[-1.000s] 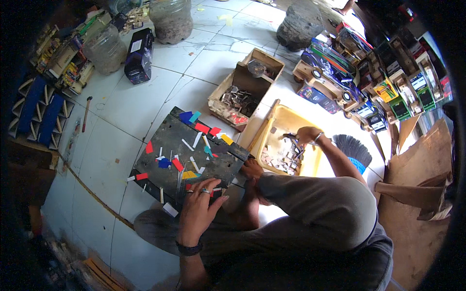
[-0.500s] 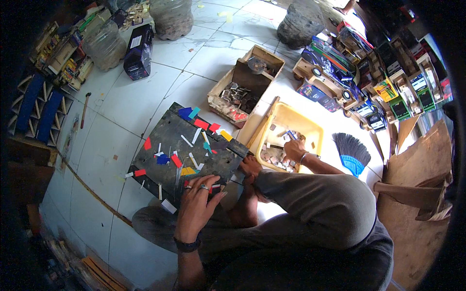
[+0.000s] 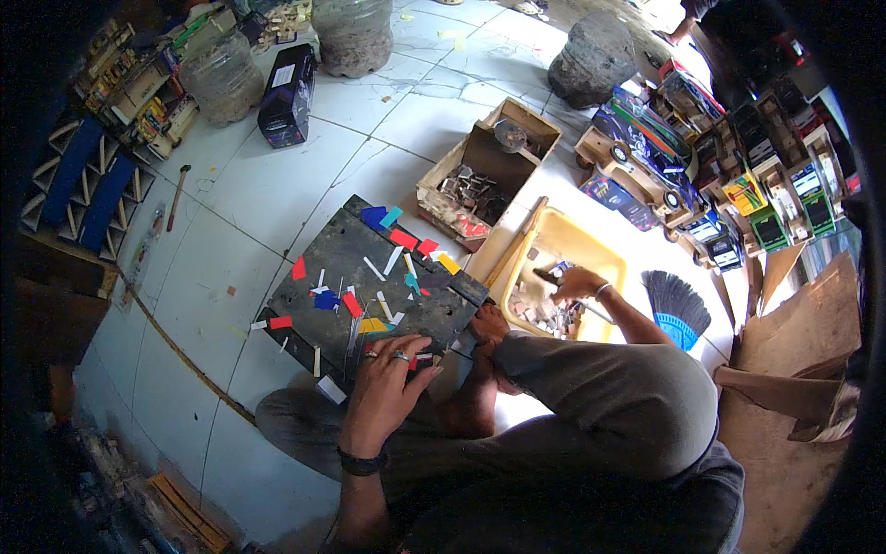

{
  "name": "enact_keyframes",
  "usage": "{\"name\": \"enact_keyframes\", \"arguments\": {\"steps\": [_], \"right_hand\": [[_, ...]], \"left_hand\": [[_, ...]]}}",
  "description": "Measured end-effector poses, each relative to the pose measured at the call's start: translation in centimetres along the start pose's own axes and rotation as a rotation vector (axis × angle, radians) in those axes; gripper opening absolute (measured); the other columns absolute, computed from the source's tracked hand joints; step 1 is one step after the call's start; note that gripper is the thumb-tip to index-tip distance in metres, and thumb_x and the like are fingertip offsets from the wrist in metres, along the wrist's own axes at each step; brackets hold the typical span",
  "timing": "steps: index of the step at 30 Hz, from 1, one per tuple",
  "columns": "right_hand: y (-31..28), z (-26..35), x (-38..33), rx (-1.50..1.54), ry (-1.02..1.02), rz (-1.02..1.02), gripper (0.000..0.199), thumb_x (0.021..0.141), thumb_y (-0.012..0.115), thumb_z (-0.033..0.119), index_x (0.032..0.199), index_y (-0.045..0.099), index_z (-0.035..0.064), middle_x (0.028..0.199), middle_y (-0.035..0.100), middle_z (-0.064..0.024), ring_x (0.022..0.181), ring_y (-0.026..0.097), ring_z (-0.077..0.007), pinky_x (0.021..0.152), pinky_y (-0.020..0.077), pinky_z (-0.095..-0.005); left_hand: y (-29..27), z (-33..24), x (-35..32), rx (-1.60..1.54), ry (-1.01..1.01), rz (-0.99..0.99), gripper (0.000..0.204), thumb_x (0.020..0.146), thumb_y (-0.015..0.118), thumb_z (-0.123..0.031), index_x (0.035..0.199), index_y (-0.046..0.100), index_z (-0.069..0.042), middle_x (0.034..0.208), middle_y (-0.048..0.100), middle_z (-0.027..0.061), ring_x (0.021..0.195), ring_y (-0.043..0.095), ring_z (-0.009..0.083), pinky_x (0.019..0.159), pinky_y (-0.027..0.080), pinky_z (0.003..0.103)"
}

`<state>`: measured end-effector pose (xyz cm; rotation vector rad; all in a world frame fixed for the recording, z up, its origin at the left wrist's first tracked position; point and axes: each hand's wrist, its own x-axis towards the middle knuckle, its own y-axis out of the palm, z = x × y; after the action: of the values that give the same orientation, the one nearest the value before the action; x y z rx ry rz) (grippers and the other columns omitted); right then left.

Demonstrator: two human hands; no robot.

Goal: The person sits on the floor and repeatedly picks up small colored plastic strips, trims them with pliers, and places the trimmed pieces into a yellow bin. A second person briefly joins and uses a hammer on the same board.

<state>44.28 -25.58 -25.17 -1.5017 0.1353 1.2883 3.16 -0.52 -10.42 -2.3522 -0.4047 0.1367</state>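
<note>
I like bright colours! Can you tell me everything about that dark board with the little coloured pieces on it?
The dark board is a flat, worn, grey-black slab lying on the white tiled floor. Small red, blue, yellow, teal and white strips are scattered over it. The left hand presses on its near edge, and a bare foot rests against its corner.

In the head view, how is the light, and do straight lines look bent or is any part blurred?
Head view: daylight is bright on the white floor tiles, with glare at the top right; the rim is dark; tile lines bend toward the edges from the fisheye lens; the left hand on the dark board is sharp, the right hand in the yellow tub slightly soft.
</note>
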Motion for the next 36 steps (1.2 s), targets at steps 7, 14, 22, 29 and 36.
{"name": "enact_keyframes", "arguments": {"steps": [7, 14, 22, 29, 36], "right_hand": [[-9.3, 4.7, -6.5, 0.495, -0.158, 0.038, 0.042, 0.084, 0.080, 0.044, 0.103, 0.078, 0.0077, 0.087, 0.070, 0.0016, 0.080, 0.062, -0.0116, 0.067, 0.0485, -0.0293], [-8.7, 17.8, -9.7, 0.648, -0.403, 0.004, 0.057, 0.087, 0.078, 0.050, 0.115, 0.069, 0.0006, 0.092, 0.072, -0.0035, 0.085, 0.065, -0.0132, 0.075, 0.0526, -0.0299], [-5.8, 26.1, -9.0, 0.595, -0.595, 0.132, 0.057, 0.092, 0.074, 0.053, 0.122, 0.065, 0.0051, 0.091, 0.070, -0.0028, 0.080, 0.062, -0.0116, 0.070, 0.0501, -0.0305], [-6.1, 26.4, -8.5, 0.440, -0.651, 0.030, 0.056, 0.098, 0.068, 0.047, 0.133, 0.059, 0.0040, 0.098, 0.074, -0.0133, 0.091, 0.070, -0.0217, 0.083, 0.0533, -0.0390], [-7.2, 25.8, -11.9, 0.204, -0.866, -0.468, 0.048, 0.104, 0.059, 0.038, 0.132, 0.054, -0.0008, 0.101, 0.069, -0.0303, 0.100, 0.068, -0.0461, 0.084, 0.0533, -0.0513]], "left_hand": [[0.6, -0.9, 0.2, -0.125, -0.070, 0.024, 0.043, 0.096, 0.073, -0.023, 0.133, 0.061, -0.005, 0.133, 0.064, 0.0173, 0.124, 0.061, 0.0361, 0.103, 0.049, 0.045], [4.7, -3.6, 1.5, -0.859, -0.185, -0.181, 0.055, 0.100, 0.071, -0.020, 0.147, 0.047, -0.002, 0.134, 0.066, 0.0168, 0.129, 0.062, 0.0236, 0.095, 0.058, 0.037], [3.2, -1.1, 1.3, -0.907, -0.321, -0.334, 0.045, 0.103, 0.065, -0.014, 0.141, 0.046, 0.003, 0.131, 0.066, 0.0191, 0.107, 0.071, 0.0210, 0.092, 0.058, 0.031], [1.7, 0.4, 0.0, -0.661, -0.357, -0.411, 0.033, 0.102, 0.068, -0.014, 0.129, 0.055, 0.000, 0.128, 0.063, 0.0163, 0.111, 0.069, 0.0224, 0.092, 0.058, 0.032], [0.1, -2.9, 0.7, -1.159, -0.399, -0.544, 0.031, 0.101, 0.067, -0.009, 0.128, 0.055, 0.001, 0.122, 0.067, 0.0155, 0.108, 0.071, 0.0213, 0.090, 0.060, 0.030]]}}
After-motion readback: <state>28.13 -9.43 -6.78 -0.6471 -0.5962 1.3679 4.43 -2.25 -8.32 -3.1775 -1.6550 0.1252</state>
